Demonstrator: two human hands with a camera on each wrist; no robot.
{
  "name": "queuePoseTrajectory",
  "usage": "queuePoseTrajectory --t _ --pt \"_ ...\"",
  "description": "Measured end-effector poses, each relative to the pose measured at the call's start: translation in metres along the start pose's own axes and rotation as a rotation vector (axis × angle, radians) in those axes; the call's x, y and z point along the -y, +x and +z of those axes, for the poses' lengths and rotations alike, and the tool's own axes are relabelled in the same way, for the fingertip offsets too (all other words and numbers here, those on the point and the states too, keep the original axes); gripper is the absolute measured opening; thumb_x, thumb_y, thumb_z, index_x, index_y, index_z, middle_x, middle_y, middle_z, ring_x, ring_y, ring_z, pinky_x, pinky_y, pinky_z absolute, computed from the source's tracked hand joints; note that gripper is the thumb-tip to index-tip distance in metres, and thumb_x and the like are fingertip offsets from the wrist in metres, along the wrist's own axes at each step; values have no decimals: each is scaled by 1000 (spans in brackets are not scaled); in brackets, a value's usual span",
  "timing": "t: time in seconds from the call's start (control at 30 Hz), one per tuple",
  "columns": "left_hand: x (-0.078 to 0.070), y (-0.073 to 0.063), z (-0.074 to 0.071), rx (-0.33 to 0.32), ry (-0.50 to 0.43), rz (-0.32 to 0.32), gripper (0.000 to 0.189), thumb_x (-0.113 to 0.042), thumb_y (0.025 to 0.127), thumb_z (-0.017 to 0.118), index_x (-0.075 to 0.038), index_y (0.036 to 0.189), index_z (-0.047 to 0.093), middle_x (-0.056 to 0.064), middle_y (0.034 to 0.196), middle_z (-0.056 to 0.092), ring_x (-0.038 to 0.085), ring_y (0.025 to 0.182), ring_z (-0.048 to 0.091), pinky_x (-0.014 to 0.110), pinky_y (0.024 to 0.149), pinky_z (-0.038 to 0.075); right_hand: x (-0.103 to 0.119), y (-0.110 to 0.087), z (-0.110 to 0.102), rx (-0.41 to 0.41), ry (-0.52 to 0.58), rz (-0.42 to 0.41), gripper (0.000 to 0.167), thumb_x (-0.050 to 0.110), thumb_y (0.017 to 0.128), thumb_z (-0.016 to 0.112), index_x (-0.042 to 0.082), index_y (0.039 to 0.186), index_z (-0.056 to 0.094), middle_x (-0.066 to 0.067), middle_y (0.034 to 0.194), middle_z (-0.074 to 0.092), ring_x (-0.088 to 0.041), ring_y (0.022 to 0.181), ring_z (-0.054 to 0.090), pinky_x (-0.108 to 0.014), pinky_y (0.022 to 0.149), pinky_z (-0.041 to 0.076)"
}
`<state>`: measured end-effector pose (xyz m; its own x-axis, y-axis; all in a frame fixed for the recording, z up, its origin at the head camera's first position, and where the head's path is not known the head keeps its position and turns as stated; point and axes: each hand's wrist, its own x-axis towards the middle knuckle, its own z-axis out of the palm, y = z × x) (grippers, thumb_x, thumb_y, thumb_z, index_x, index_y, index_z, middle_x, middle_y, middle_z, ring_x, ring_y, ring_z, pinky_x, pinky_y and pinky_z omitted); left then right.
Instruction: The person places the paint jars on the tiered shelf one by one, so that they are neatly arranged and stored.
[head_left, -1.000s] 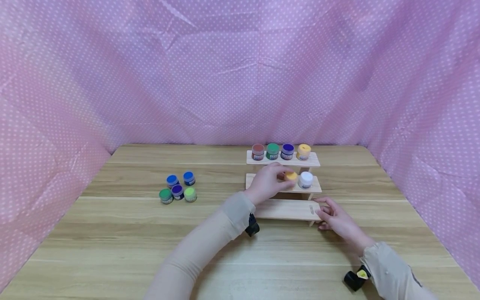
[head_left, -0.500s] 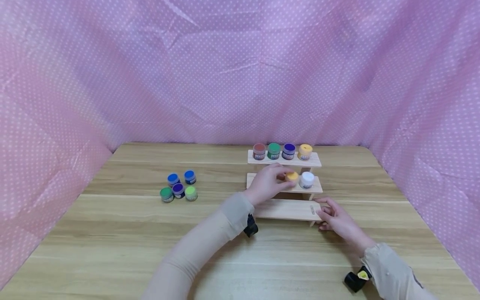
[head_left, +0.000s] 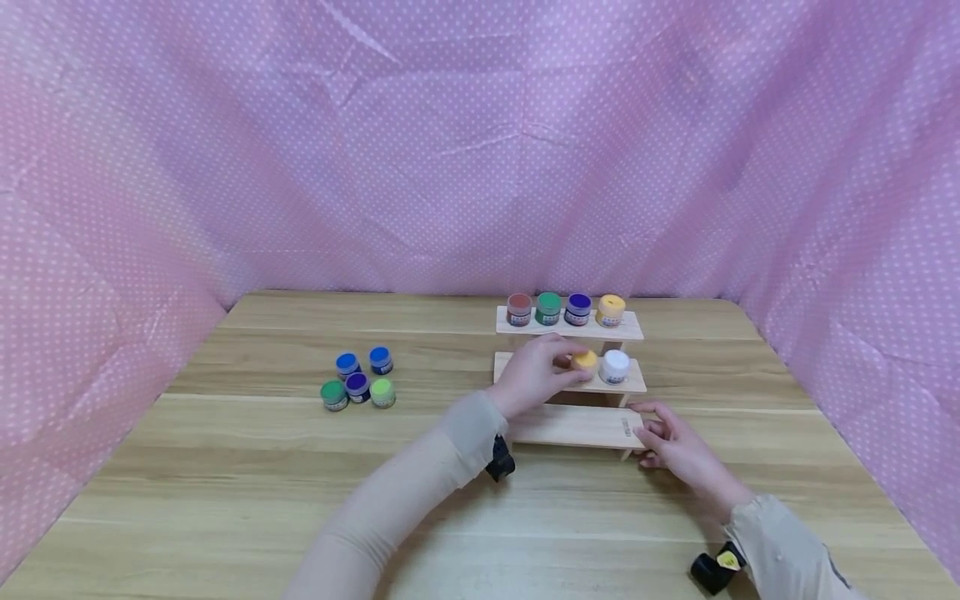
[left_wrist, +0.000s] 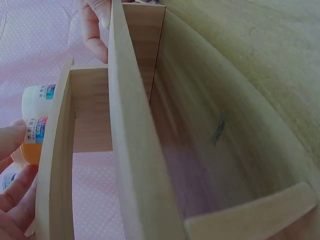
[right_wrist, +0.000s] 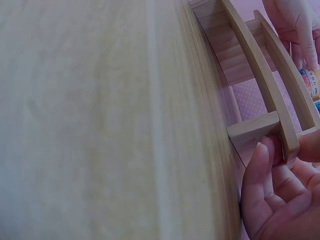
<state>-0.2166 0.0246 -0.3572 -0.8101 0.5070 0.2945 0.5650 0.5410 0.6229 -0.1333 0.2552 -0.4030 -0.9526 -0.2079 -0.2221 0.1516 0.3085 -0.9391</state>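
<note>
On the middle tier of a three-step wooden display rack [head_left: 573, 426], my left hand [head_left: 531, 372] holds an orange-yellow paint jar [head_left: 584, 363] between thumb and fingers. Right beside it on that tier stands a white paint jar [head_left: 615, 367]. In the left wrist view the held orange jar [left_wrist: 34, 137] sits at the board's edge, its label showing. My right hand [head_left: 678, 443] grips the right end of the lowest tier; in the right wrist view, the thumb is over the board [right_wrist: 286, 120] and curled fingers [right_wrist: 257, 165] are beneath it.
Red [head_left: 519, 309], green [head_left: 549, 308], purple [head_left: 578, 309] and yellow [head_left: 611, 311] paint jars line the top tier. A cluster of several jars, among them a light green jar [head_left: 382, 392], stands on the wooden table [head_left: 247, 500] to the left. A pink dotted cloth [head_left: 480, 167] hangs behind.
The head view has shifted slightly, so the rack and jars appear a little lower. Both hands keep their places on the jar and the rack.
</note>
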Motion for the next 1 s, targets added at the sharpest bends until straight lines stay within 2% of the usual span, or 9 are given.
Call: queuePoseTrajectory --t 0.23,0.33,0.57,0.77,1.0 --pt "1 -5 -5 67 -38 -12 43 -31 86 69 -17 126 62 -2 112 62 6 98 62 14 85 48 -4 1 2 -2 1 9 41 3 97 45 -4 136 31 -3 92 64 -11 75 59 -27 64 55" --pt "0 -8 -10 74 -58 -3 45 -26 86 70 -14 128 60 0 113 62 10 101 62 16 86 49 -5 1 3 -5 -11 17 42 3 97 45 -4 136 31 -3 92 63 -11 76 59 -27 65 55" --pt "-5 -15 -30 32 -65 61 43 -22 86 70 -13 127 60 2 119 61 16 109 61 23 93 49 -4 -1 2 -18 0 4 43 3 97 46 -5 136 31 0 88 63 -9 73 58 -25 63 55" --pt "-7 -29 -43 -24 -57 105 39 -20 88 69 -10 124 61 2 116 60 15 106 60 27 94 49 -5 0 1 -16 5 -1 43 3 98 45 -5 137 30 -1 89 64 -10 73 60 -26 63 55" --pt "0 -48 -51 -113 -78 168 34 -12 84 72 -7 117 65 5 115 62 17 101 61 30 92 50 -4 0 1 -26 -13 -1 43 4 97 46 -5 137 31 -2 92 65 -10 76 60 -27 64 55"
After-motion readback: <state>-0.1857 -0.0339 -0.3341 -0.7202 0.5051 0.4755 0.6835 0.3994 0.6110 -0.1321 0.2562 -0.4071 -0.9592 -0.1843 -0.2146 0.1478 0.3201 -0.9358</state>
